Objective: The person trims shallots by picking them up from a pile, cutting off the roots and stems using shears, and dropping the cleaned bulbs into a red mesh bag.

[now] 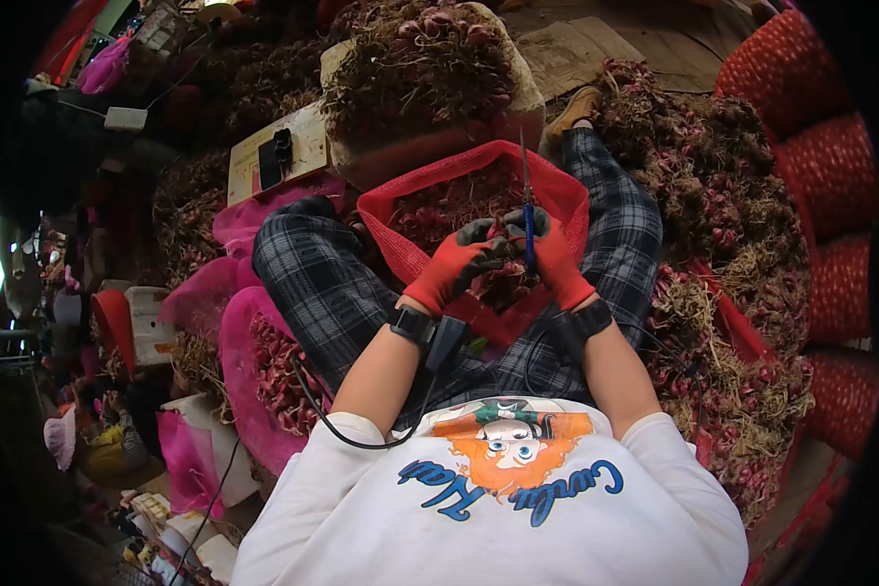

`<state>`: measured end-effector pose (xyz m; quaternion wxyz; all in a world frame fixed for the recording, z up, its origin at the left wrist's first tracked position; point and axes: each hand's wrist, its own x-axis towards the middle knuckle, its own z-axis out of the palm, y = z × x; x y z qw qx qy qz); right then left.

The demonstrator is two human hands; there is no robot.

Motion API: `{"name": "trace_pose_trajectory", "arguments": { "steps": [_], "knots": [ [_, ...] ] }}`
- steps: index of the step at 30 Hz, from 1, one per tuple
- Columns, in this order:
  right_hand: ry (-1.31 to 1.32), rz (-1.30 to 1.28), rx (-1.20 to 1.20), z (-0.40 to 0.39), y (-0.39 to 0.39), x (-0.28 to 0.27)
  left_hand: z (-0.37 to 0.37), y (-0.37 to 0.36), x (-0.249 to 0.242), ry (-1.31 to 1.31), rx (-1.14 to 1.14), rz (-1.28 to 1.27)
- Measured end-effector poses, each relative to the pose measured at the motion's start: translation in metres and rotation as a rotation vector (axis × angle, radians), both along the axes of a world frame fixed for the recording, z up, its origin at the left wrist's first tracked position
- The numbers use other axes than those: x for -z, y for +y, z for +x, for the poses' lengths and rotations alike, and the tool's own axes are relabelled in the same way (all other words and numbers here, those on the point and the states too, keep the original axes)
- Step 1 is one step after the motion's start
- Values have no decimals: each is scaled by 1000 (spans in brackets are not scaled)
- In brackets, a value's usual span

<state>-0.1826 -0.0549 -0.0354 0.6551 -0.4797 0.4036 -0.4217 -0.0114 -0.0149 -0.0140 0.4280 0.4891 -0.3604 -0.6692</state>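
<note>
My right hand (555, 256), in a red glove with dark fingertips, grips a blue-handled tool (528, 230) with a long thin blade pointing away from me. Close beside it, my left hand (456, 266) wears a matching glove. Its fingers are pinched together around a small reddish shallot (499, 232), partly hidden by the fingertips. Both hands are over an open red mesh sack (397, 252) between my legs, with loose shallots (454, 207) inside.
A heap of shallots with dry stalks (718, 210) lies to the right, beside full red sacks (825, 176). Ahead stands a stalk-covered block (391, 156). At left are a phone (274, 161) on a board and a pink mesh sack (239, 342) of shallots.
</note>
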Motion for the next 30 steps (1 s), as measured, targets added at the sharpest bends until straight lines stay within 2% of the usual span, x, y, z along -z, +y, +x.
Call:
{"name": "trace_pose_trajectory", "arguments": {
  "steps": [3,5,7,8,12,13,15,18,21,25,30],
  "knots": [
    [-7,-70,-22,-1,1,-7,14,-8,6,-195,113,77],
    [-113,36,-13,-2,0,-9,21,-6,20,-357,167,-242],
    [-213,116,34,-3,-2,-8,25,-5,27,-339,126,-420],
    [-259,143,78,-5,-3,-7,25,-5,32,-239,59,-439],
    [-408,196,108,-4,-2,6,21,-7,33,397,-200,31],
    [-281,208,115,-6,-3,3,20,-7,35,581,-280,157],
    [-28,230,125,-10,-6,-6,22,-10,31,602,-357,148],
    [574,-314,108,-15,2,-1,28,-17,16,554,-457,73],
    [903,-409,-98,-20,16,-26,33,-21,8,481,-526,24],
    [870,-504,-70,-16,25,-11,38,-19,8,488,-437,25],
    [816,-343,-194,-15,20,-21,33,-12,6,700,-303,83]
  ]
}}
